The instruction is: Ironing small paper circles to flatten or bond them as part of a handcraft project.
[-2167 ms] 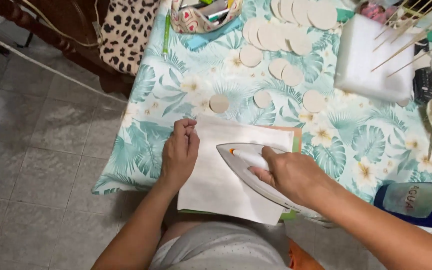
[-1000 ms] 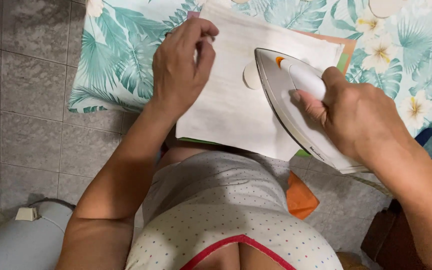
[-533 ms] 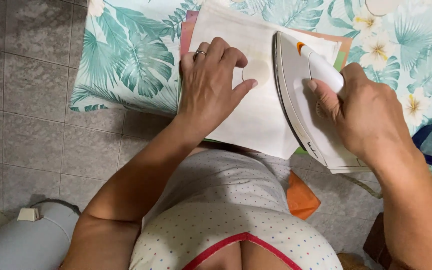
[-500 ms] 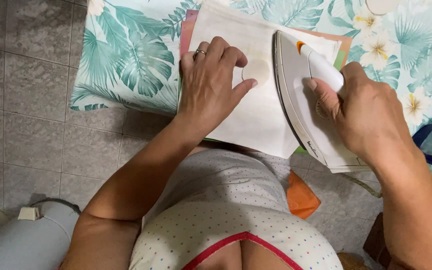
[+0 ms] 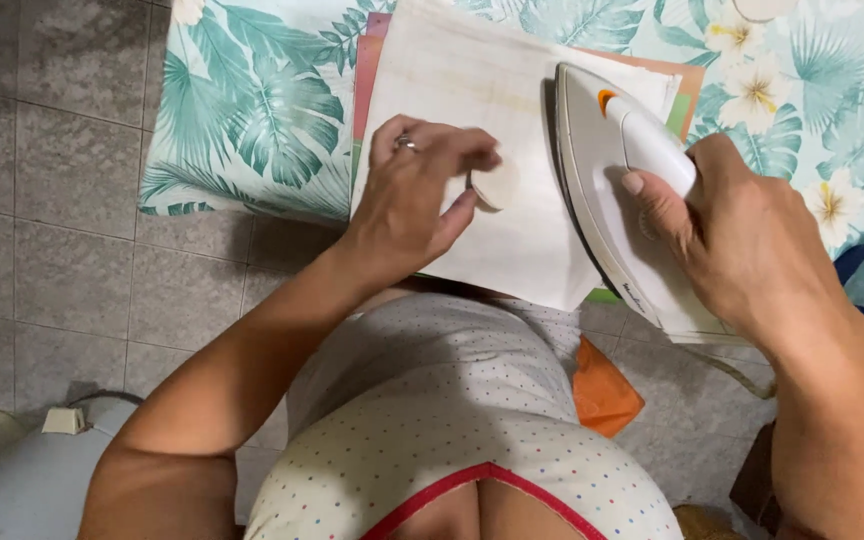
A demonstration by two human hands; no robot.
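Since half a second ago, the left hand (image 5: 414, 195) has curled: its fingers, then spread flat over the white cloth (image 5: 497, 150), now bend inward, thumb and fingertips pinching the small round cream disc (image 5: 497, 185) that lies on the cloth just left of the iron. Right of it, the right hand (image 5: 742, 245) keeps its closed grip around the handle of the white iron (image 5: 612, 210), which rests flat on the cloth's right side, nose pointing far. Leaf-patterned fabric (image 5: 242, 110) covers the table beneath.
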